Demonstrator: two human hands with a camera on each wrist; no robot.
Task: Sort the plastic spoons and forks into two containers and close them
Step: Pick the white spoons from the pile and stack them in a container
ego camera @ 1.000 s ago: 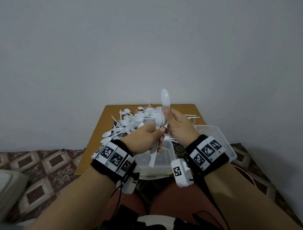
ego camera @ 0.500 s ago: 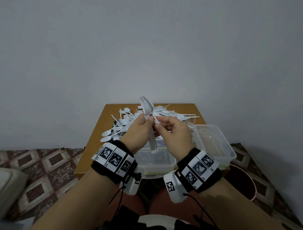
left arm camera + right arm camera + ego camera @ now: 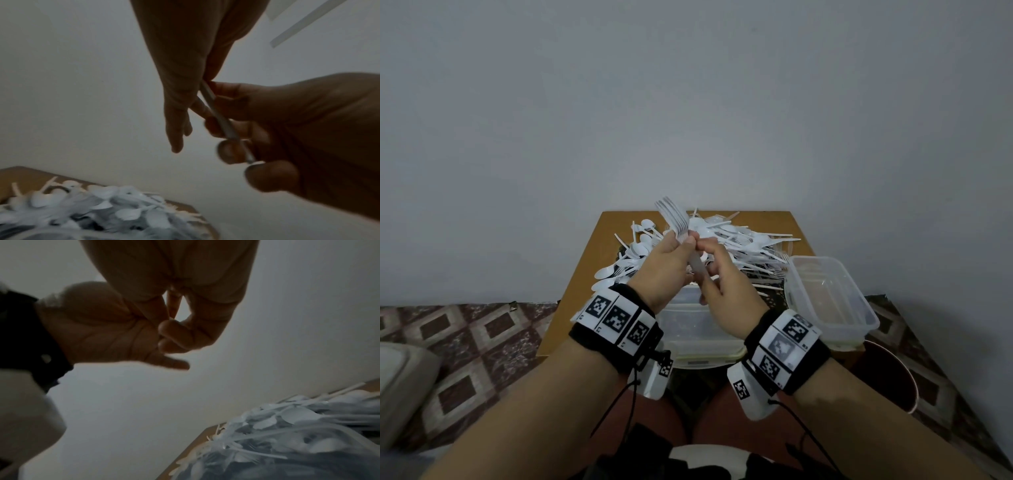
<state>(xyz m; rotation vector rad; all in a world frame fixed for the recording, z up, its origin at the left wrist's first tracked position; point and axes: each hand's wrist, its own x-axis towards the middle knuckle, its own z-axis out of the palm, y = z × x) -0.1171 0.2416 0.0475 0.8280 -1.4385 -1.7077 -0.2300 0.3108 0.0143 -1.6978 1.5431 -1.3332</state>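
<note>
Left hand (image 3: 666, 263) fingers (image 3: 688, 244) curled around fork bundle (image 3: 678, 226), right hand (image 3: 726, 281) fingers pinching handles above front container (image 3: 698, 346); second container (image 3: 832, 294) overhanging bench (image 3: 599, 253) right edge.

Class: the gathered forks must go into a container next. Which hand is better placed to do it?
Left. The left hand already grips the bundle of forks directly above the near container; the right hand only touches their handles.

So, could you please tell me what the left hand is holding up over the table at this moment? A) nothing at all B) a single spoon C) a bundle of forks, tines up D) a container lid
C: the left hand grips a bundle of white plastic forks by their handles, tines pointing up, with the right hand at the handles beside it.
</note>
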